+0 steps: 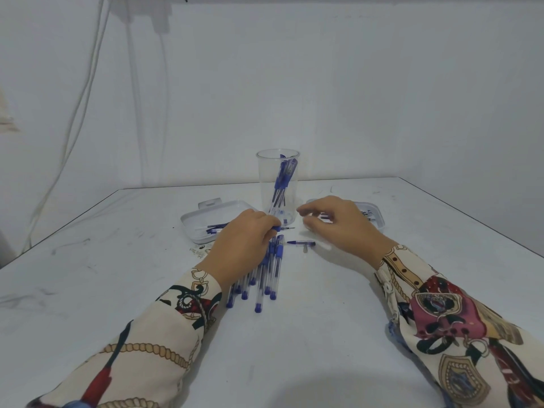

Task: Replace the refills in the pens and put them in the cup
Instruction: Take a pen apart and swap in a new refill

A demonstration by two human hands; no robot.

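Fingers (272,223) of left hand (241,245) curled round a pen (284,228), tip pointing right, just in front of the cup (278,187). Fingers (306,213) of right hand (338,222) loosely bent, spread, grasping nothing, hovering just right of the cup and over the near edge of the right tray (378,214).

Cup clear, upright, at mid table (117,290), holding several blue pens (282,181) leaning against its right wall. Loose pens (265,275) in a bundle on the table, partly under the left hand, blue end plugs toward the viewer. Pen cap (300,243) lying alone on the table right of the bundle, below the right hand; beside it a small dark bit (306,248), too small to tell. Left tray (203,219) white, shallow, left of the cup, with refills (216,228) inside, partly hidden by the left hand. Right tray mostly hidden behind the right hand; small dark parts (368,214) showing in it, not clear what. Patterned sleeves (441,313) on both arms. Small printed scraps (200,251) on the table near the left tray. White cords (85,92) hanging down the wall at left.
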